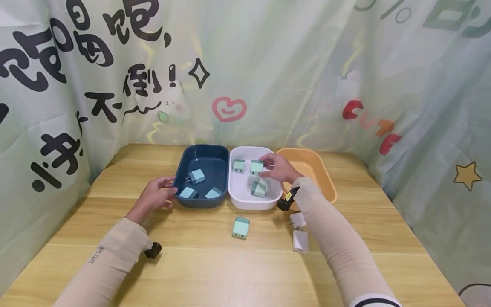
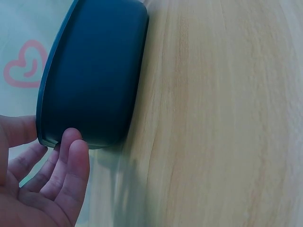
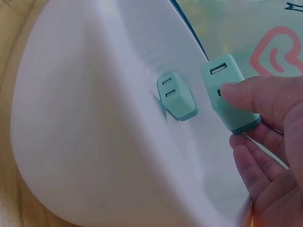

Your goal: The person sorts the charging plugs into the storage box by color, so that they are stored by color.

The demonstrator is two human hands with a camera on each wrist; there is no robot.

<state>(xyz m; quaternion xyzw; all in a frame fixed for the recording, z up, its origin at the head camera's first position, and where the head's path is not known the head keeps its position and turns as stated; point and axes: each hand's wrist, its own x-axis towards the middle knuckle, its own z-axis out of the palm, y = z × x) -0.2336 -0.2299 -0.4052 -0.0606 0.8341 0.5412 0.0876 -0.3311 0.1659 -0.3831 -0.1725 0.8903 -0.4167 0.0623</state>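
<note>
Over the white bin (image 1: 255,204), my right hand (image 1: 281,168) pinches a mint-green USB wall charger (image 3: 232,106) between thumb and fingers. Its two USB ports show in the right wrist view. Two more green chargers, one at the back left (image 1: 238,166) and one nearer the front (image 1: 258,189), lie in that bin. On the left, my left hand (image 1: 155,194) holds the side rim of the dark blue bin (image 2: 94,71), thumb at the edge and fingertips against the outer wall. Several green chargers (image 1: 197,176) lie inside the blue bin.
A yellow-orange bin (image 1: 326,175) stands right of the white one, partly behind my right forearm. In front of the bins, one green charger (image 1: 241,228) and two white chargers (image 1: 300,241) lie on the wooden table (image 1: 199,264). A printed curtain hangs behind.
</note>
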